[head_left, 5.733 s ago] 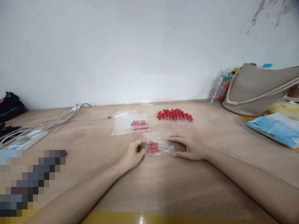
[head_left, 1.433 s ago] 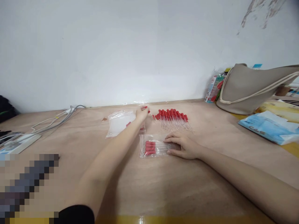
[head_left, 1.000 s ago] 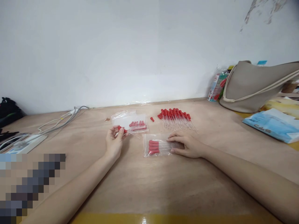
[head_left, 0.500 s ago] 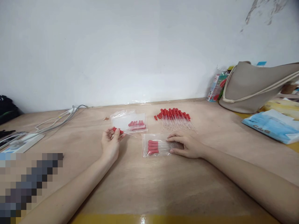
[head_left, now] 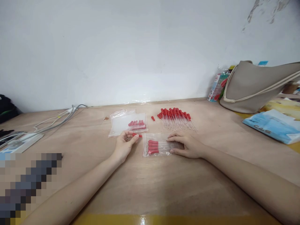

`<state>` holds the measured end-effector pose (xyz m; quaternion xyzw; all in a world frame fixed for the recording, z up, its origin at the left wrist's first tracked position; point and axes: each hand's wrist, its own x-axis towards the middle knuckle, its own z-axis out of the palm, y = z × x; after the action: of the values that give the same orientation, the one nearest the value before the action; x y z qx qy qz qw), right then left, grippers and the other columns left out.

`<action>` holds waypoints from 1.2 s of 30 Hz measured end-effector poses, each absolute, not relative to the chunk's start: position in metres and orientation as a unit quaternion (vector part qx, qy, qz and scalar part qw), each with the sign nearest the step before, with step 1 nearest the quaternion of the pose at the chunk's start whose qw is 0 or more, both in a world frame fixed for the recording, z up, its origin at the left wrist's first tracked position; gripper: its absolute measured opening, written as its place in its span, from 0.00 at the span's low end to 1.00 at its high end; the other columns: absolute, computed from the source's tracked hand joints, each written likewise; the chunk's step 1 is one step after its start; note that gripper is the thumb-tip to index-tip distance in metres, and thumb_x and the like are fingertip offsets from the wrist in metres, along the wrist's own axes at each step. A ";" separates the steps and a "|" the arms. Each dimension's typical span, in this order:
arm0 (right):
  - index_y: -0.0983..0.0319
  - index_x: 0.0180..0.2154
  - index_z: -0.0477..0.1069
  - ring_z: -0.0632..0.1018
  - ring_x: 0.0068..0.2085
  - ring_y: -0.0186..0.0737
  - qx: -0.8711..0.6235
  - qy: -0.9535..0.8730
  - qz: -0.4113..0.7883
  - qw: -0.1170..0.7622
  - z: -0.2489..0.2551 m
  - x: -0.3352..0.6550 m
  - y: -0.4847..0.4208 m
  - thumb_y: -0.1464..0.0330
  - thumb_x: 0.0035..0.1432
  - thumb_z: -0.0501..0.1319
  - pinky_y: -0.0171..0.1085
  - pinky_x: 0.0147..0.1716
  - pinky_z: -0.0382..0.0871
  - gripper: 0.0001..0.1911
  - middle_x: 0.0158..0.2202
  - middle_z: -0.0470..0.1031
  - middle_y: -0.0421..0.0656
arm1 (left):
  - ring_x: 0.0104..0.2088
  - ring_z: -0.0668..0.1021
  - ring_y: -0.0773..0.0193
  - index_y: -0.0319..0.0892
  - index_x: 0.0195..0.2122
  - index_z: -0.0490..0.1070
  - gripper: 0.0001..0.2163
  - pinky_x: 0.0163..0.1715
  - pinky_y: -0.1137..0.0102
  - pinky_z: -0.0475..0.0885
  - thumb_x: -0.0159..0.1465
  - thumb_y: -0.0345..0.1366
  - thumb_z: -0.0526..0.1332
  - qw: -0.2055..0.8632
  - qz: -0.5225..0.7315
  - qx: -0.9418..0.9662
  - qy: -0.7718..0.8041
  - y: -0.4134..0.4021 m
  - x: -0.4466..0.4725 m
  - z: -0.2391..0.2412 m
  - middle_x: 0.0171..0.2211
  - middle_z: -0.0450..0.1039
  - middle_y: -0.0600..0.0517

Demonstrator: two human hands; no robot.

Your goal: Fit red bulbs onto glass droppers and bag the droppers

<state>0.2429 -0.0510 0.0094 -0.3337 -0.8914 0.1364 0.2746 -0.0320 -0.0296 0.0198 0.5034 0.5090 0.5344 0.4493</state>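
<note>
My left hand [head_left: 126,144] pinches a glass dropper by its red rubber bulb [head_left: 138,135]. The dropper's tip points right, at the left end of a clear zip bag [head_left: 165,145]. Inside that bag several red-bulbed droppers [head_left: 153,147] lie side by side, bulbs to the left. My right hand [head_left: 187,145] has its fingers and thumb apart over the bag's right end, holding it against the table. Behind lies a pile of red-bulbed droppers [head_left: 174,115], with one loose dropper [head_left: 153,118] to its left. Beyond my left hand are flat zip bags [head_left: 119,122], some with red bulbs inside.
The wooden table [head_left: 150,187] meets a white wall. At right stand a grey-beige bag [head_left: 253,84], a plastic bottle [head_left: 217,86] and a blue tissue pack [head_left: 269,125]. A power strip [head_left: 25,143] and cables [head_left: 63,117] lie at left.
My left hand has moved right with the dropper, bringing it up to the bag's left end. The loose dropper by the pile has shifted slightly left. My right hand stays put.
</note>
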 end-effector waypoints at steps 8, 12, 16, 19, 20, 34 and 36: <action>0.62 0.49 0.65 0.69 0.45 0.43 -0.343 -0.888 0.137 0.275 0.011 0.242 -0.053 0.60 0.53 0.59 0.43 0.45 0.64 0.22 0.44 0.68 0.49 | 0.30 0.75 0.66 0.37 0.30 0.69 0.16 0.37 0.69 0.69 0.41 0.37 0.69 0.469 0.496 0.554 0.476 -0.036 -0.023 0.019 0.28 0.74 0.51; 0.62 0.49 0.64 0.69 0.46 0.43 -0.345 -0.885 0.146 0.276 0.010 0.243 -0.052 0.60 0.53 0.58 0.43 0.45 0.64 0.23 0.46 0.68 0.49 | 0.33 0.76 0.64 0.37 0.32 0.69 0.14 0.37 0.68 0.69 0.46 0.39 0.66 0.471 0.469 0.585 0.466 -0.039 -0.020 0.015 0.30 0.74 0.50; 0.62 0.49 0.65 0.69 0.46 0.43 -0.342 -0.887 0.141 0.276 0.010 0.243 -0.052 0.60 0.53 0.58 0.43 0.46 0.64 0.23 0.45 0.68 0.48 | 0.31 0.75 0.65 0.39 0.31 0.64 0.12 0.32 0.71 0.68 0.49 0.38 0.63 0.432 0.465 0.615 0.467 -0.037 -0.017 0.013 0.29 0.71 0.53; 0.62 0.48 0.65 0.69 0.45 0.43 -0.339 -0.888 0.140 0.278 0.010 0.243 -0.051 0.60 0.53 0.59 0.43 0.45 0.64 0.22 0.45 0.68 0.49 | 0.28 0.75 0.67 0.41 0.30 0.59 0.12 0.26 0.74 0.66 0.50 0.37 0.62 0.418 0.461 0.635 0.458 -0.033 -0.015 0.012 0.27 0.69 0.56; 0.62 0.48 0.65 0.69 0.45 0.43 -0.337 -0.888 0.141 0.278 0.009 0.243 -0.051 0.60 0.53 0.59 0.43 0.45 0.64 0.22 0.45 0.68 0.49 | 0.26 0.75 0.68 0.42 0.29 0.59 0.11 0.24 0.75 0.65 0.50 0.37 0.62 0.411 0.456 0.642 0.460 -0.032 -0.014 0.011 0.26 0.68 0.56; 0.61 0.49 0.65 0.70 0.45 0.44 -0.337 -0.887 0.142 0.282 0.009 0.243 -0.051 0.60 0.53 0.58 0.44 0.44 0.64 0.22 0.44 0.69 0.49 | 0.36 0.75 0.65 0.40 0.30 0.63 0.13 0.41 0.68 0.70 0.47 0.34 0.66 0.485 0.459 0.630 0.397 -0.033 -0.003 0.012 0.30 0.70 0.52; 0.61 0.50 0.64 0.70 0.45 0.44 -0.339 -0.887 0.135 0.284 0.008 0.243 -0.051 0.60 0.53 0.59 0.44 0.44 0.64 0.23 0.45 0.69 0.50 | 0.37 0.74 0.65 0.40 0.30 0.63 0.10 0.40 0.68 0.70 0.50 0.33 0.64 0.476 0.443 0.661 0.375 -0.034 -0.004 0.013 0.31 0.69 0.52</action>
<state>0.2432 -0.0506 0.0084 -0.3393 -0.8868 0.1346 0.2836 -0.0036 -0.0338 0.0127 0.6607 0.3754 0.4427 0.4760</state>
